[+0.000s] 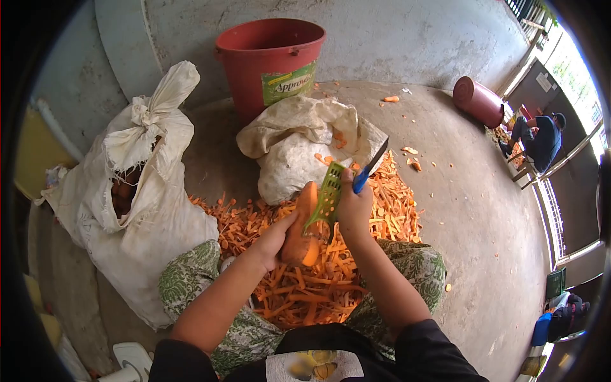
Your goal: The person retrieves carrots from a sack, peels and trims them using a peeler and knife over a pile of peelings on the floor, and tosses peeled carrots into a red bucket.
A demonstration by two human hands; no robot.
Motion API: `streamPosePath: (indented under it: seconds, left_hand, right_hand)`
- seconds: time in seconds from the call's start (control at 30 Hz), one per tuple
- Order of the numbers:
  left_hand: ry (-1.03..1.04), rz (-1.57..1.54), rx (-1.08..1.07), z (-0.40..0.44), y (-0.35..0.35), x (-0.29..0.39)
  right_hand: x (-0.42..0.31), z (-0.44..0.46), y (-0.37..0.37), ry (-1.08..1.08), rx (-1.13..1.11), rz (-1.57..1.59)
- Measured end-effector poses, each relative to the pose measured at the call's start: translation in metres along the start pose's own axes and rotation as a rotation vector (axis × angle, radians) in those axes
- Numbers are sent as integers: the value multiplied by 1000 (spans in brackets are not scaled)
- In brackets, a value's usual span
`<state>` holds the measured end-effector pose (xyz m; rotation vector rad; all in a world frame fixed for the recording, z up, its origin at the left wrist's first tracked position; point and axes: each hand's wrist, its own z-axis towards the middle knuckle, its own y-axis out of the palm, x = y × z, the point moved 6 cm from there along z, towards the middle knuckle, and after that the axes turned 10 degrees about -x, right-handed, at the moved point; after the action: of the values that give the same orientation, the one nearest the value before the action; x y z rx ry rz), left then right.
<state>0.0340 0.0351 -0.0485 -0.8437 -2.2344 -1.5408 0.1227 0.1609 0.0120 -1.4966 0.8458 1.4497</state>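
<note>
My left hand [272, 240] is wrapped round the lower part of a thick orange carrot [298, 239], which points up and away from me. In my right hand [355, 207] is a green slotted peeler [327, 194], lying against the carrot's right side. The same hand also grips a knife [374, 164] with a blue handle and a dark blade that points up and to the right. A wide heap of carrot peelings [312, 290] covers the floor below both hands and between my legs.
A tied white sack [143, 248], torn open at the side, stands on the left. A crumpled sack [286, 169] lies ahead, before a red bucket [273, 70]. Further right, a tipped reddish drum [477, 102] lies near a seated person [541, 143].
</note>
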Motion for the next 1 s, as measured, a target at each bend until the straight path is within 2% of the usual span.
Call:
streamPosePath:
  seconds: [0.1,0.17,0.3,0.43,0.5,0.53,0.57,0.6,0.73,0.8,0.83,0.9,1.0]
  left_hand:
    - [9,-17,0,5,0,-2]
    - [21,-125,-27,6,4,-5]
    - [-9,-148,-5,12,-3,-14]
    - [-27,-11,31,13,-7,-18]
    - [-44,74,16,11,-4,-21]
    - [-122,168,57,5,2,-25]
    - [-199,264,99,1,2,-30]
    - [-151,293,107,4,-8,-39]
    - [-204,427,69,-19,25,-25]
    - [-207,420,17,-24,28,-23]
    - [-205,409,-32,-25,29,-22]
    - [-194,371,-40,-26,24,-13]
    - [-176,242,-24,-16,5,-9]
  right_hand:
    - [-4,-17,16,-18,-34,-61]
    - [-8,-26,22,-139,-28,-82]
    - [-2,-28,21,-123,-1,-142]
    - [-7,-28,20,-80,-12,-267]
    - [-5,-20,12,-130,83,-416]
    - [-1,-12,8,-130,81,-417]
    - [2,-2,-1,-166,172,-454]
    - [4,7,-10,-200,264,-489]
    - [17,38,-48,-205,406,-435]
    - [21,44,-68,-137,555,-489]
    - [20,45,-71,-136,557,-487]
    - [20,47,-75,-123,526,-143]
    - [3,27,-43,-138,337,-130]
